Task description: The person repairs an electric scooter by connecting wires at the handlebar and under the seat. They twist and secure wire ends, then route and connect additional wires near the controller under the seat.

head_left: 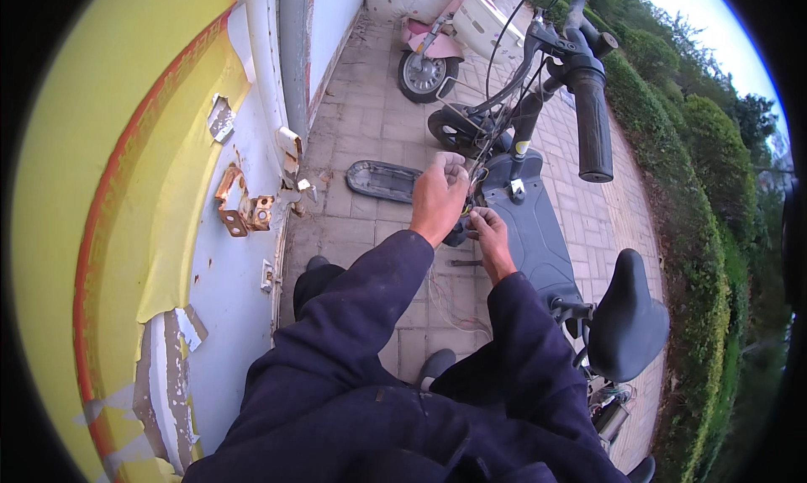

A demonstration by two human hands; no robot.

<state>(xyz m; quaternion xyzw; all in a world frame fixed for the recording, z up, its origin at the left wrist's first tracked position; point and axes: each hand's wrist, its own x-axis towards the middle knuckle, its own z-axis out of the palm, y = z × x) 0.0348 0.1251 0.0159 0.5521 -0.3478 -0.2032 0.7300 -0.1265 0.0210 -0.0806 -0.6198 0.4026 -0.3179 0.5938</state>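
My left hand (440,199) is raised beside the front of a dark electric scooter (525,218), its fingers curled together at a bundle of thin wires (480,174). Just below and to the right, my right hand (493,237) pinches thumb against finger at the same wires, where some yellow shows. Both hands are closed; the exact strands between the fingertips are too small to make out. The bundle comes down from the handlebar (580,63) along the steering column. Loose thin wires (450,306) hang below my hands to the paving.
A long black tray-like cover (382,181) lies on the paving to the left. The black saddle (626,319) is at the right. Rusty brackets (239,204) stick out from the peeling wall panel (227,290). A pink scooter (429,50) stands farther ahead; a hedge (698,197) lines the right.
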